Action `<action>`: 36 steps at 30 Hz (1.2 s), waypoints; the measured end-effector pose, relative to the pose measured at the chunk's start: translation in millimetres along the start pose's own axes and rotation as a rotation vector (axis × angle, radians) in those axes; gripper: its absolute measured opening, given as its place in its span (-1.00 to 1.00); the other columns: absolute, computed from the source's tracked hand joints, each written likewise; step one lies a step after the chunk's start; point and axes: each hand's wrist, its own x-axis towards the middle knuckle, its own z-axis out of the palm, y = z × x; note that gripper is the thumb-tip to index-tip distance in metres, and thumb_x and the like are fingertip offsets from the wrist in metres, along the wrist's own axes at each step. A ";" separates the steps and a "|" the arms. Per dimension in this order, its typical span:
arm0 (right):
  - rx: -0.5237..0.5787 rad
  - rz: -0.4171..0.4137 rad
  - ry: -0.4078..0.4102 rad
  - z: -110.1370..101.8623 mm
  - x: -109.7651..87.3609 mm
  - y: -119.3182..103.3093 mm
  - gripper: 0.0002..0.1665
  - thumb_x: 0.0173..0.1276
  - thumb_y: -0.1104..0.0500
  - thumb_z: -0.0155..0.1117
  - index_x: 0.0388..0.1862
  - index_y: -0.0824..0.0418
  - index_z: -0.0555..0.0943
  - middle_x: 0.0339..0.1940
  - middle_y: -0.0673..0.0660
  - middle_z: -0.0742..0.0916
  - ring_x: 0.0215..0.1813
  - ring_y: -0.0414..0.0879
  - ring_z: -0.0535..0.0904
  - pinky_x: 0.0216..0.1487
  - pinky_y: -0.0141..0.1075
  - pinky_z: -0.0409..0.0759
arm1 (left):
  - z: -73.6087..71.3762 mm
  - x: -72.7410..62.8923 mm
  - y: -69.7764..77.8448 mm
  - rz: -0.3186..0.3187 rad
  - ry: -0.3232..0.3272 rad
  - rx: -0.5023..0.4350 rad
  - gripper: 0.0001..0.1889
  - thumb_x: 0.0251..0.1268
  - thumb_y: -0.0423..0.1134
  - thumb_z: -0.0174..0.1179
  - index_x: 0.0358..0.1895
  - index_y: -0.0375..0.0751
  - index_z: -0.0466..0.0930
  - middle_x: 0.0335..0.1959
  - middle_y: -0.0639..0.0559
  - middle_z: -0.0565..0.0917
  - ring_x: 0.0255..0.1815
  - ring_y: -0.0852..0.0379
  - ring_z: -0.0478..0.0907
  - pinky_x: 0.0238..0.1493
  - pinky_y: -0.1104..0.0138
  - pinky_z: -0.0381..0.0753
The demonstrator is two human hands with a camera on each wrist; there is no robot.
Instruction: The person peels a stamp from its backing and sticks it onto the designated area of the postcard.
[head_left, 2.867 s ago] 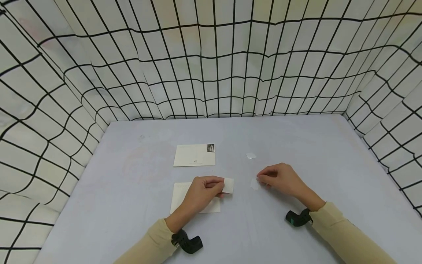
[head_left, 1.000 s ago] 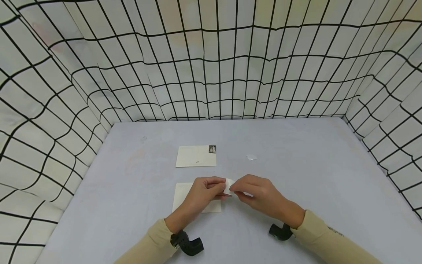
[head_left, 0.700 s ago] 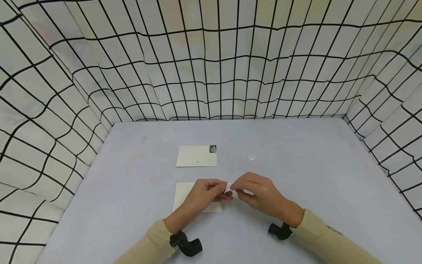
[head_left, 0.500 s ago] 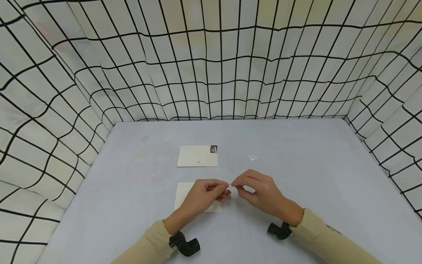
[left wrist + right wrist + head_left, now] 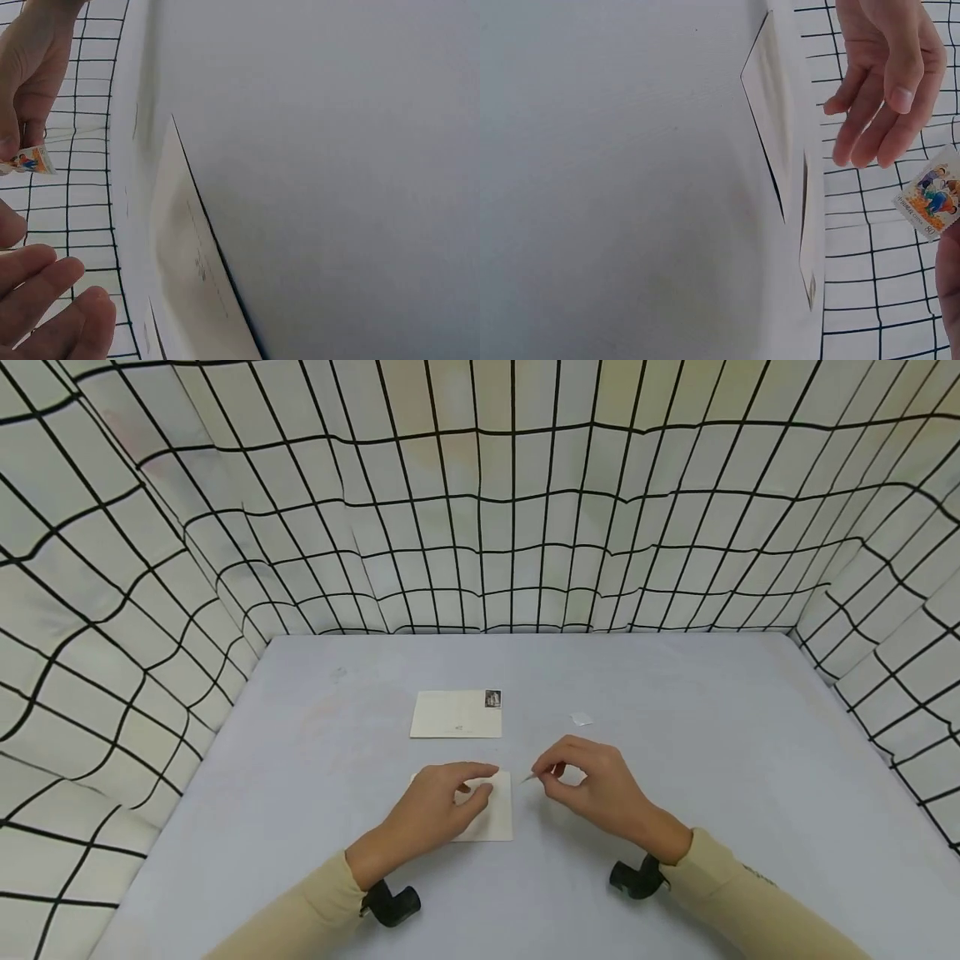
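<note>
My right hand (image 5: 596,781) pinches a small postage stamp (image 5: 932,193) between thumb and fingertips. Its colourful printed face and perforated edge show in the right wrist view; in the head view only a thin edge is seen. Just left of it, my left hand (image 5: 431,802) holds nothing, thumb and fingers spread apart above the near envelope (image 5: 497,822). That cream envelope lies flat and is partly hidden by the left hand. Behind it lies a second cream envelope (image 5: 450,714), which bears a dark stamp (image 5: 492,699) at its upper right corner.
A small clear scrap (image 5: 581,719) lies on the white tabletop (image 5: 712,718), right of the far envelope. White walls with a black grid net (image 5: 517,527) enclose the back and sides. A black wrist camera (image 5: 637,878) hangs below the right wrist.
The right hand came in from the right to the white piece in the left hand. The left hand has let go and drawn left, its fingers spreading; the stamp is now in the right hand.
</note>
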 end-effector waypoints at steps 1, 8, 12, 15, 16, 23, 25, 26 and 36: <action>0.006 0.015 -0.007 0.6 0.6 0.7 -0.71 0.19 0.44 0.44 -0.25 0.07 0.75 -0.28 -0.11 0.81 -0.27 -0.32 0.66 -0.21 -0.45 0.72 | -2.2 -1.0 -1.0 0.015 0.004 0.044 -0.70 0.47 -0.22 0.23 0.16 -0.17 0.74 0.10 -0.03 0.81 0.02 0.04 0.82 0.04 0.16 0.81; 0.071 0.149 -0.037 3.7 5.2 3.3 -0.75 0.26 0.39 0.45 -0.23 0.04 0.77 -0.28 -0.07 0.84 -0.28 -0.31 0.67 -0.20 -0.39 0.76 | -12.4 -10.7 -12.0 0.081 -0.049 0.269 -0.50 0.60 -0.06 0.12 0.41 -0.28 0.52 0.41 -0.18 0.59 0.49 -0.16 0.51 0.38 -0.04 0.62; 0.108 0.249 -0.070 6.1 9.0 3.8 -0.82 0.31 0.31 0.47 -0.23 0.01 0.77 -0.28 -0.07 0.85 -0.27 -0.33 0.68 -0.17 -0.41 0.75 | -15.1 -17.8 -18.6 0.083 -0.102 0.346 -0.39 0.63 -0.01 0.06 0.50 -0.39 0.36 0.53 -0.28 0.43 0.61 -0.24 0.33 0.50 -0.10 0.49; 0.134 0.336 -0.092 9.4 12.2 5.2 -0.88 0.32 0.23 0.50 -0.25 -0.01 0.77 -0.29 -0.07 0.85 -0.27 -0.32 0.70 -0.16 -0.43 0.75 | -16.9 -22.1 -22.6 0.061 -0.163 0.383 -0.34 0.65 -0.01 0.02 0.55 -0.45 0.25 0.59 -0.32 0.32 0.67 -0.27 0.21 0.58 -0.12 0.36; 0.144 0.368 -0.097 10.6 13.4 5.7 -0.89 0.32 0.21 0.50 -0.25 -0.01 0.78 -0.29 -0.07 0.85 -0.27 -0.30 0.71 -0.17 -0.42 0.75 | -17.4 -23.2 -23.9 0.055 -0.183 0.394 -0.33 0.65 -0.01 0.01 0.56 -0.46 0.22 0.61 -0.33 0.29 0.68 -0.27 0.18 0.60 -0.13 0.33; 0.221 0.579 -0.132 22.3 20.5 13.8 -0.93 0.29 0.13 0.54 -0.28 0.03 0.78 -0.32 0.00 0.84 -0.38 -0.14 0.71 -0.35 -0.39 0.68 | -19.6 -29.6 -30.3 -0.005 -0.293 0.413 -0.29 0.65 -0.04 0.02 0.59 -0.49 0.12 0.66 -0.34 0.16 0.71 -0.27 0.09 0.66 -0.12 0.23; 0.257 0.639 -0.143 26.4 22.1 16.4 -0.91 0.27 0.13 0.55 -0.27 0.06 0.78 -0.34 0.02 0.84 -0.43 -0.11 0.70 -0.40 -0.37 0.66 | -19.3 -30.2 -31.2 -0.024 -0.312 0.401 -0.28 0.64 -0.03 0.03 0.59 -0.48 0.10 0.67 -0.33 0.15 0.72 -0.27 0.07 0.67 -0.12 0.21; 0.275 0.663 -0.148 28.8 22.8 17.5 -0.89 0.26 0.13 0.55 -0.27 0.08 0.78 -0.36 0.04 0.83 -0.45 -0.10 0.69 -0.41 -0.37 0.65 | -19.0 -30.5 -31.9 -0.031 -0.319 0.396 -0.27 0.64 -0.02 0.03 0.60 -0.48 0.10 0.67 -0.33 0.14 0.72 -0.27 0.06 0.67 -0.13 0.20; 0.290 0.793 -0.216 48.5 30.7 17.8 -0.88 0.22 0.13 0.55 -0.30 0.11 0.78 -0.42 0.01 0.83 -0.49 -0.17 0.68 -0.33 -0.36 0.67 | -17.8 -35.2 -35.8 -0.045 -0.352 0.399 -0.24 0.64 0.04 0.01 0.60 -0.47 0.10 0.68 -0.32 0.11 0.73 -0.25 0.05 0.70 -0.11 0.15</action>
